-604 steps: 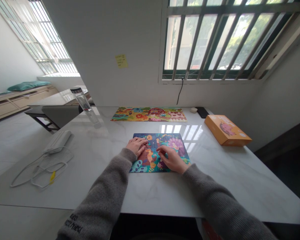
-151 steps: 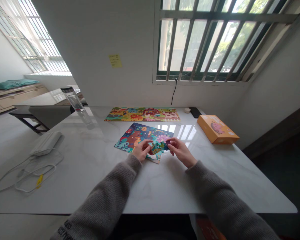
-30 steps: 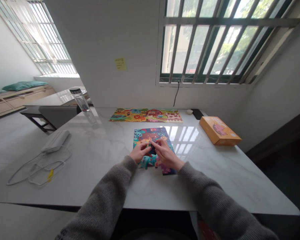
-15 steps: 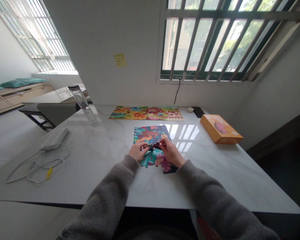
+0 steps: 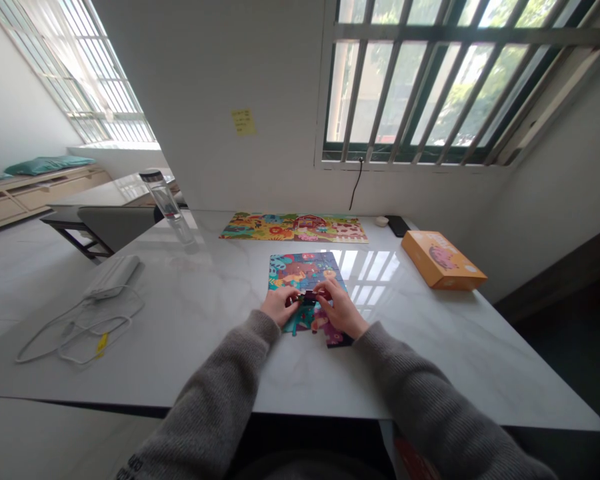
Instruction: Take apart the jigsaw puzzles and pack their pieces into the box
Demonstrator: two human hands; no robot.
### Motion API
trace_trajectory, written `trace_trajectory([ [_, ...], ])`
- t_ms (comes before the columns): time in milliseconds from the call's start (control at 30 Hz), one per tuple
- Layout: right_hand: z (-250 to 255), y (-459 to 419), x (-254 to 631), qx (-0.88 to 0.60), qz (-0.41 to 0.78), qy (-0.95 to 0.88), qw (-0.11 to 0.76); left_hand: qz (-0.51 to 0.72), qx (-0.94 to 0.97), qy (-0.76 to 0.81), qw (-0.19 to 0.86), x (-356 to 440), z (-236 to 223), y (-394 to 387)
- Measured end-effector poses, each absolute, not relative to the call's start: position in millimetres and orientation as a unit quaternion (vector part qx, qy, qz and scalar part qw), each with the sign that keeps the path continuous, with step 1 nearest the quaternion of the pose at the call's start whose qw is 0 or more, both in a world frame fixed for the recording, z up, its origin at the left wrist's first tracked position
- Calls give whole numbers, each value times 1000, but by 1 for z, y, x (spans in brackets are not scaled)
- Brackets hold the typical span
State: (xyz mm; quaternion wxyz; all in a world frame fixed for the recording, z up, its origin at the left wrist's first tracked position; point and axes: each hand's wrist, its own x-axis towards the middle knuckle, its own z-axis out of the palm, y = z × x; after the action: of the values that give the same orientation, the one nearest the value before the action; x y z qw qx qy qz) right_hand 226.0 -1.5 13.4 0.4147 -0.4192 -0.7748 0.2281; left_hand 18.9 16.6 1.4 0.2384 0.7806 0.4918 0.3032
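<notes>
A colourful jigsaw puzzle (image 5: 303,272) lies flat on the white marble table (image 5: 190,293), with jungle animals on it and its near part under my hands. My left hand (image 5: 279,307) and my right hand (image 5: 341,309) meet over that near part. Their fingertips pinch a small dark jigsaw piece (image 5: 308,298) between them. Grey knit sleeves cover both forearms. The hands hide the puzzle's near middle, and the piece's exact fit there is too small to tell.
A long finished farm-scene puzzle (image 5: 294,228) lies at the table's back. An orange box (image 5: 443,260) sits at the right, a phone (image 5: 398,225) behind it. A glass bottle (image 5: 163,207) stands back left; a white charger (image 5: 113,277) and cable (image 5: 80,337) lie left.
Five seconds ago the puzzle lay turned at an angle, with a section lifted in my hands. Now it lies squarer, and both hands stay low over it, pinching the dark piece.
</notes>
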Motion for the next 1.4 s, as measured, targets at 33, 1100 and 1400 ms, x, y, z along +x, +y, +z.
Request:
trace_trajectory([
  [33,13,-2,226,-418,214,-784,405,299,783,492,235,19,1,17],
  [1100,45,-75,259,-304,-90,-947,52,301,805,471,200,21,6,13],
  [1400,31,-63,255,-310,-98,-942,86,296,806,474,195,21,4,13],
])
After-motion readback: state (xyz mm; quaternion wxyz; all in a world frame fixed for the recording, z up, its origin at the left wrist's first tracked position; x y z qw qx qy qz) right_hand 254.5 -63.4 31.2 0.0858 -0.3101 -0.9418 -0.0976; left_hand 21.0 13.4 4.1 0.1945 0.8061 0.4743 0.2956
